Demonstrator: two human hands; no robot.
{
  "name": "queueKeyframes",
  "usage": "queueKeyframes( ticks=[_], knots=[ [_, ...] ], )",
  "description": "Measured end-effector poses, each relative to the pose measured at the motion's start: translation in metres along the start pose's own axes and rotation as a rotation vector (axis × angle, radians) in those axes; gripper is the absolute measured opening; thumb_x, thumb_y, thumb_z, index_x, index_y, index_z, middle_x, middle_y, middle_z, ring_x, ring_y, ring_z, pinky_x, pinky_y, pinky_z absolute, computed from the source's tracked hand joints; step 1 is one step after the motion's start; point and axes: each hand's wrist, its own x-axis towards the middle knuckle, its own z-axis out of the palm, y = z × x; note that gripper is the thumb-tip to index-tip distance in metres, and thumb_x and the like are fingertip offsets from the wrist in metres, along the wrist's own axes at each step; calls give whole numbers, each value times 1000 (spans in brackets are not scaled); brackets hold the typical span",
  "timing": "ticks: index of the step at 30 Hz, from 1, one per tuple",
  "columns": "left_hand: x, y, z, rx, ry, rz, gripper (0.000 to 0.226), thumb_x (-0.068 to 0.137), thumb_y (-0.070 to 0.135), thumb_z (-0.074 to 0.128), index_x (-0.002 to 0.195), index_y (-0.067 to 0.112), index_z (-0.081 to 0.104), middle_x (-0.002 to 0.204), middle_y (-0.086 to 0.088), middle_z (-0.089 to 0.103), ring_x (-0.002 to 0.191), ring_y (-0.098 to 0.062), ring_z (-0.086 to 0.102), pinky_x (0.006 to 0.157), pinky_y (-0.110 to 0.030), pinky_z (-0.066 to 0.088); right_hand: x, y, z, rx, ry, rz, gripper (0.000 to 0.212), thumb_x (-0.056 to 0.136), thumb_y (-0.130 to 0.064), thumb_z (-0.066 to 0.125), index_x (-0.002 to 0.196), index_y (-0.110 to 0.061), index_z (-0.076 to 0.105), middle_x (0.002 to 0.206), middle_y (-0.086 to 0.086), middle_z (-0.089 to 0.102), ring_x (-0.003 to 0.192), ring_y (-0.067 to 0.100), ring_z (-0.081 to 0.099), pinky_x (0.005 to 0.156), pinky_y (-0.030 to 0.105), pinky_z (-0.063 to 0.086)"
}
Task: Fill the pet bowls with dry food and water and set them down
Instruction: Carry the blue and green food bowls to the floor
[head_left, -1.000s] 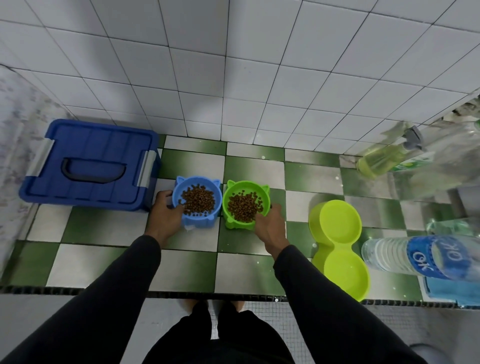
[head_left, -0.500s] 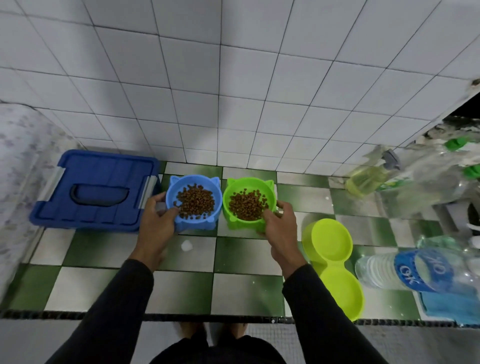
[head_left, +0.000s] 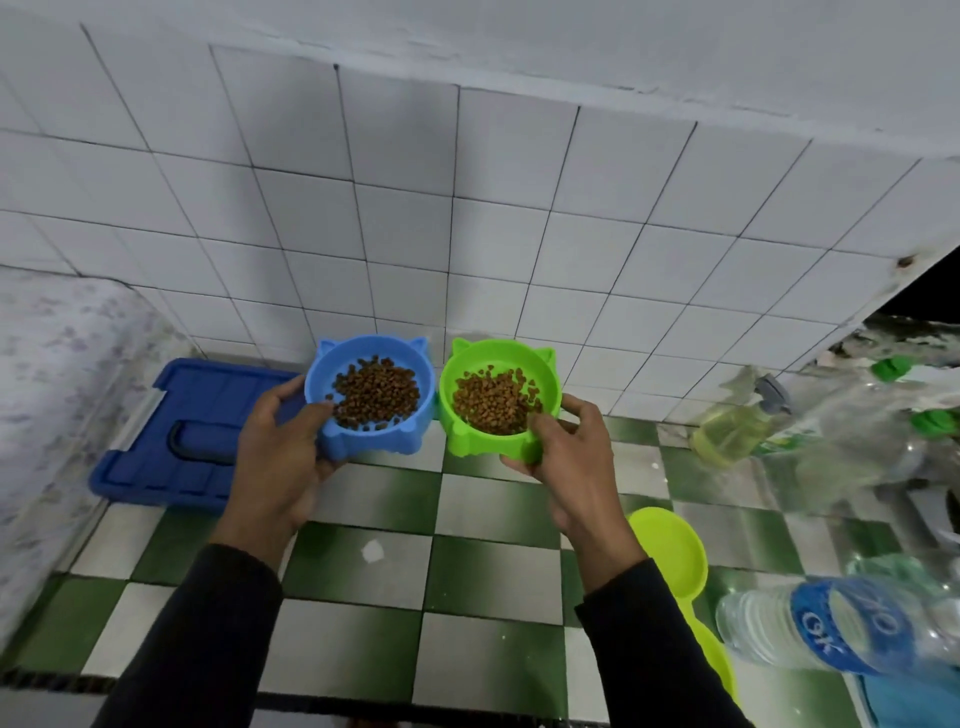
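My left hand grips the near left rim of a blue cat-eared bowl, thumb over the edge. The near right rim of a green cat-eared bowl is held the same way by my right hand. Both bowls carry a heap of brown dry food and are held side by side in the air above the green-and-white checkered floor, in front of the white tiled wall. A clear water bottle with a blue label lies at the lower right.
A blue plastic box with a handle sits on the floor at the left. A yellow-green double bowl lies on the floor right of my right arm. A spray bottle of yellowish liquid and other clear bottles crowd the right side.
Both hands have lifted the two filled bowls off the floor and raised them toward me. The view has tilted upward along the wall.
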Motion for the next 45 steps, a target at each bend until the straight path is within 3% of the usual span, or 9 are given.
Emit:
queueKeyframes(
  ticks=[3,7,10,20,23,27,32,36,45],
  knots=[
    [-10,12,-2,-58,20,1,25,101,7,58,115,27,62,102,-6,73,77,-19,74,63,-39,62,-7,-13,4,39,-42,-21,38,96,-4,60,132,-13,51,117,14,61,101,26,69,69,45,64],
    [-25,26,-9,-125,61,17,30,101,11,60,129,22,60,102,-7,76,81,-25,73,57,-37,61,-15,-28,11,58,-87,-33,38,97,-4,58,134,-13,52,116,15,65,98,25,72,67,43,64],
    [-38,38,-16,-170,89,41,32,99,11,63,129,22,62,102,-4,78,88,-26,76,70,-44,63,-21,-38,18,75,-122,-42,36,98,-4,57,133,-11,54,114,15,66,96,26,73,65,41,63],
    [-69,79,-62,-270,235,132,36,97,9,65,132,14,63,105,-6,78,85,-21,78,67,-42,64,-51,-63,69,68,-266,-70,39,97,-10,62,136,-12,56,119,14,63,101,29,70,68,51,63],
    [-77,95,-83,-283,277,169,33,97,9,65,130,14,64,105,-7,78,84,-21,77,66,-40,64,-64,-67,93,54,-313,-88,39,97,-10,63,135,-10,56,118,16,64,99,30,70,65,47,63],
    [-87,116,-120,-330,325,209,30,98,9,64,127,15,66,95,-4,79,78,-20,77,60,-35,62,-87,-68,131,42,-380,-107,35,96,-9,63,131,-7,57,115,18,65,95,31,70,62,44,62],
    [-98,141,-180,-356,407,253,30,97,8,65,126,16,67,92,-4,79,72,-20,77,61,-38,64,-122,-62,192,21,-463,-117,29,97,-10,63,127,-7,60,113,17,67,92,31,71,61,42,61],
    [-104,157,-238,-371,479,292,30,96,9,67,125,18,69,105,-10,78,76,-24,76,64,-40,64,-155,-54,244,12,-549,-113,27,98,-10,62,125,-5,61,108,14,68,83,24,73,60,42,61],
    [-127,183,-372,-416,652,348,38,94,9,69,131,18,65,108,-12,76,78,-26,73,57,-34,60,-235,-17,364,-46,-727,-77,28,100,-11,60,127,-9,59,114,12,65,95,31,72,64,47,63]
  ],
)
